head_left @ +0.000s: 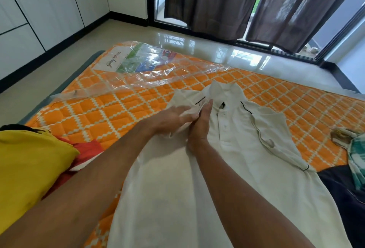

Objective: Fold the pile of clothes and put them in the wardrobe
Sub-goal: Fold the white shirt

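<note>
The white short-sleeved polo shirt with thin black piping (237, 158) lies front-up and buttoned on the orange diamond-quilted mattress (118, 105). Its collar points toward the window and its hem runs down toward the person. The sleeve on the person's right lies spread flat. The other sleeve is bunched in toward the chest.

The left hand (173, 117) holds that bunched sleeve cloth, with the fabric gathered under its fingers. The right hand (201, 123) stands on its edge, fingers straight and together. It presses a line into the shirt just beside the button placket and touches the left hand.

The step in hand looks like the first side fold. To do it well, the right hand's edge should hold a straight line from shoulder to hem. The left hand then carries the sleeve over it without dragging the body askew, and the crease gets smoothed before the other side is folded to match.

A yellow garment (29, 164) lies over a red cloth (87, 149) at the left. A dark navy garment (345, 198) and a green checked cloth (357, 156) lie at the right. Crinkled clear plastic wrap (148, 63) covers the mattress's far end. Brown curtains (207, 0) hang beyond, and white panelled cupboard doors (29, 10), likely the wardrobe, stand along the left wall, well apart from the shirt.
</note>
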